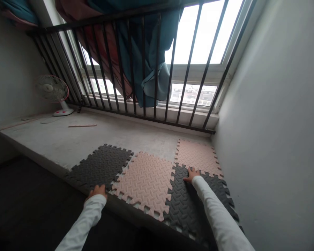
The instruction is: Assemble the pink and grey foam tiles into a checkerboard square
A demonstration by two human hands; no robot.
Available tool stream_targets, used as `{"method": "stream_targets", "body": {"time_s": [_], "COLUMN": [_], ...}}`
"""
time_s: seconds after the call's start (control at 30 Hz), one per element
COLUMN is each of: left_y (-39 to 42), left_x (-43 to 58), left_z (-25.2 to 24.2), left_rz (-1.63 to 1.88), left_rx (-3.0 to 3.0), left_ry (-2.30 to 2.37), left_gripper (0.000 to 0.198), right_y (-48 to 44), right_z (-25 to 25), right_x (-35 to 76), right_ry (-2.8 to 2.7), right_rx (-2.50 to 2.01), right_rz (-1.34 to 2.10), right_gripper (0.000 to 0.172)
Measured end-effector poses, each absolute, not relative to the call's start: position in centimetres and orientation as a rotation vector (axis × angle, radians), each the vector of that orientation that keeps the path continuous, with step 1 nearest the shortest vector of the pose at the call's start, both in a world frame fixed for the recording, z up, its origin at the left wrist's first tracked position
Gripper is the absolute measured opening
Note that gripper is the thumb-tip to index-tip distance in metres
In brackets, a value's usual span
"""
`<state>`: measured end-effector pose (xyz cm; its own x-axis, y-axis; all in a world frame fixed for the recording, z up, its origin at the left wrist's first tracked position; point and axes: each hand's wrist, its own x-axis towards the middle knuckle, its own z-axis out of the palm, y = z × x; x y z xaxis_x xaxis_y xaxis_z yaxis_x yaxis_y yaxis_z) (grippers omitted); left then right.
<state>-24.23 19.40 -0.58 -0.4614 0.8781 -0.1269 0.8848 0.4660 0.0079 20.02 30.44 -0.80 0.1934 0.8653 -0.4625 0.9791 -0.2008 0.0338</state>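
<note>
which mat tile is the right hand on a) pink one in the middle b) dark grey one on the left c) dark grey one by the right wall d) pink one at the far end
c, the right hand lies on the dark grey foam tile beside the right wall, just short of the pink foam tile beyond it.

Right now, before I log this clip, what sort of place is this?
Likely an enclosed balcony high up: a barred window overlooking buildings, a bare concrete floor, and a small electric fan.
</note>
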Motion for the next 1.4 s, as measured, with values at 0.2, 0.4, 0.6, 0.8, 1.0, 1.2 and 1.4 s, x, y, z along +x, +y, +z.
{"method": "stream_targets", "body": {"time_s": [0.2,0.4,0.6,0.8,1.0,1.2,1.4], "left_y": [18.2,20.7,28.4,34.6,36.4,36.9,36.7], "left_x": [-26.0,-25.5,-18.6,-5.8,3.0,5.6,6.4], "left_z": [-2.9,0.0,4.5,4.4,2.6,1.0,0.2], "left_rz": [-0.139,0.18,0.713,0.744,0.552,0.382,0.308], "left_rx": [1.646,1.687,1.692,1.828,1.944,2.038,2.111], "left_ry": [2.544,2.626,2.499,2.163,1.981,1.959,1.944], "left_gripper": [0.04,0.042,0.038,0.035,0.036,0.037,0.034], "right_y": [30.8,30.5,30.0,30.1,30.1,30.1,29.8], "right_z": [0.1,1.1,1.4,0.9,0.5,0.4,1.2], "right_x": [19.1,18.8,18.7,18.8,18.9,18.8,18.5], "right_ry": [1.697,1.698,1.682,1.677,1.677,1.691,1.681], "right_rx": [2.136,2.16,2.158,2.175,2.175,2.18,2.16], "right_rz": [-0.5,-0.536,-0.554,-0.57,-0.566,-0.561,-0.598], "right_gripper": [0.102,0.103,0.105,0.11,0.102,0.102,0.106]}}
